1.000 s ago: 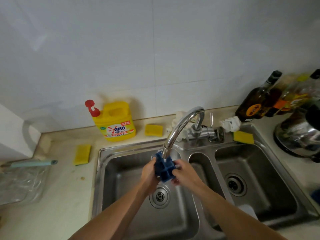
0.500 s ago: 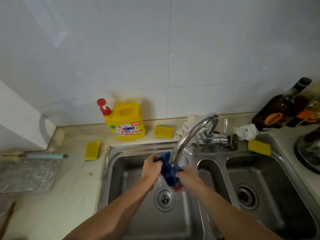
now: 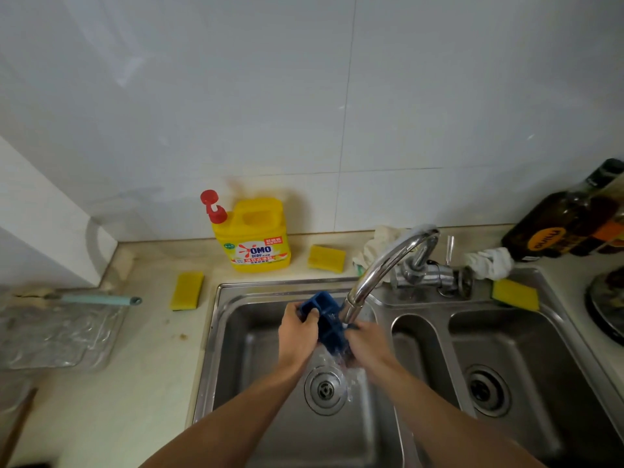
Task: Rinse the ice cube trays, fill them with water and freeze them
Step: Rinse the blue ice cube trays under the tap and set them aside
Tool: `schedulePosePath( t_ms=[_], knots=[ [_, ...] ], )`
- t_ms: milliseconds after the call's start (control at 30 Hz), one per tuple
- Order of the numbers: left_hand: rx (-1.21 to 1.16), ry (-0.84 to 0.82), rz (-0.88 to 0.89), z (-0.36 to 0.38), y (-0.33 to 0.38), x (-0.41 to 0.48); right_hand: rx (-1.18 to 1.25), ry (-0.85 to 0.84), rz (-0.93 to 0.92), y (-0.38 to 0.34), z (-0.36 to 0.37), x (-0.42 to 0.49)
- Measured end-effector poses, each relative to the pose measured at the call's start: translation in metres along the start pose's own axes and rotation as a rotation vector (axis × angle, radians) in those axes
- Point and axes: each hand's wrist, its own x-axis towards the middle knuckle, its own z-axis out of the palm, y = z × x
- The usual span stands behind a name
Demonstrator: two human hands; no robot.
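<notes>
The blue ice cube tray (image 3: 324,319) is now tipped under the faucet (image 3: 388,261), its far end raised by the left hand (image 3: 299,336); water is poured off below.

Glossy steel sink (image 3: 236,332); chrome faucet (image 3: 381,268); tray (image 3: 326,319) probably matt plastic.

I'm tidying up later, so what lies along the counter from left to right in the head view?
Teal-handled brush → first yellow sponge → yellow soap bottle → second yellow sponge → white rag → dark bottle.
</notes>
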Motion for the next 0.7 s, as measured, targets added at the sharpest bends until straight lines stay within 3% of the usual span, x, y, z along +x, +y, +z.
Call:
schedulePosePath(
  t_ms=[233, 367, 700],
  knots=[
    [-0.265, -0.125, -0.144, 0.013, -0.007, -0.011, 0.081, 0.001, -0.005, 0.002, 0.004, -0.003],
    [-0.184, -0.120, -0.233, 0.012, -0.006, -0.009, -0.002, -0.021, -0.057, 0.005, 0.007, -0.008],
    [0.151, -0.291, -0.034, 0.010, -0.008, -0.005, 0.018, 0.015, -0.096, 0.007, -0.010, -0.001]
  ],
)
